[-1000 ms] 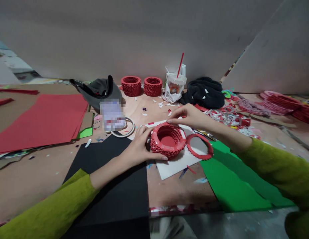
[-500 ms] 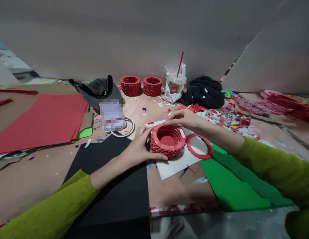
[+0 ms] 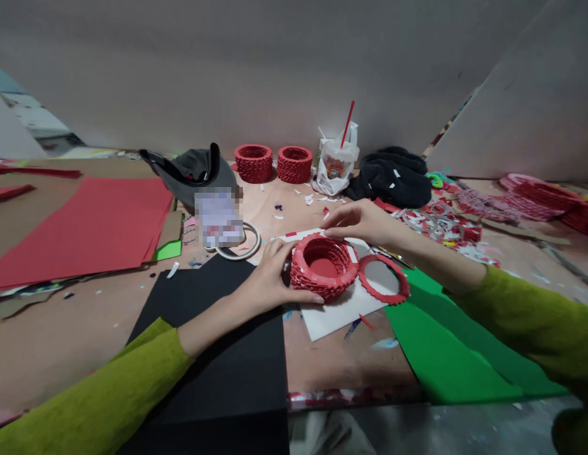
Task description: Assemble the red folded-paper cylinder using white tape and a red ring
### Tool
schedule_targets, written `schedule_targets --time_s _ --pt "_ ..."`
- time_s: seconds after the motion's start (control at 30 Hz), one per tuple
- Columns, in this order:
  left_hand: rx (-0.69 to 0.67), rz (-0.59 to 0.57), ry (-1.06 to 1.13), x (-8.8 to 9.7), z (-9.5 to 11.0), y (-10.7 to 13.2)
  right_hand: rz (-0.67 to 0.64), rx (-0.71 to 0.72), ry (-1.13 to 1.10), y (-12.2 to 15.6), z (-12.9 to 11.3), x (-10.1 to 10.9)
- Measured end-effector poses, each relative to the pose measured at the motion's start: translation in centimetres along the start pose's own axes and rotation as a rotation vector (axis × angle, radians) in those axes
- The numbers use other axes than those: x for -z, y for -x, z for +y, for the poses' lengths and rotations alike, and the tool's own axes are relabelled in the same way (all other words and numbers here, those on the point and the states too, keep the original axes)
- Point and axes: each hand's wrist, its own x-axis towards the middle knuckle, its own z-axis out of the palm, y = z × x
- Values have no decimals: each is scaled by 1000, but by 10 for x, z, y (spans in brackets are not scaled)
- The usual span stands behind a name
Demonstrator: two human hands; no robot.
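A red paper bowl [image 3: 322,268] is held on a white card [image 3: 341,319] near the middle of the surface [image 3: 85,335], its left wall cupped by the left hand [image 3: 275,281] in a wide grip. The right hand [image 3: 360,221] is kept in a narrow grip at the far rim (whether contact is made cannot be told from this view). A scalloped red ring [image 3: 383,298] is laid just right of the bowl. A light, even hold is judged best, so that the stacked layers are not crushed. Two similar bowls [image 3: 273,163] are ranged at the far edge; a black sheet [image 3: 203,354] and a green sheet [image 3: 445,347] are spread near the hands.
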Motion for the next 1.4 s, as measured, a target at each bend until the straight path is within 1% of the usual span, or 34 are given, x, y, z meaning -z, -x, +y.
schedule_targets --time_s 0.07,0.2,0.33,0.47,0.57,0.67,0.8,0.87,0.97,1.03,1.2,1.3,1.4 --pt "7 4 0 0 0 0 24 72 136 3 -7 1" --pt "24 1 -3 -1 -1 0 33 140 352 5 -18 -1" --pt "13 2 -5 -1 -1 0 26 220 497 6 -22 -4" --pt "0 2 -17 -1 -1 0 0 330 598 8 -21 -5" --pt "1 2 -24 -1 -1 1 9 364 599 8 -19 -3" --pt "4 1 -30 -1 -2 1 -3 355 575 7 -20 -2" --pt "4 4 -37 -1 -2 1 -12 349 602 5 -21 -3" --pt "1 4 -43 -1 -1 0 -21 375 631 4 -19 -5" --pt "0 2 -48 -1 -1 0 2 449 687 4 -16 -6" --pt "3 1 -44 -1 0 0 24 465 671 5 -14 -6" --pt "1 3 -31 -1 -1 1 34 369 564 8 -17 -3" --pt "-1 4 -30 -1 -2 1 19 345 584 7 -19 -4" --pt "-1 0 -38 -2 -2 0 0 360 636 5 -19 -7"
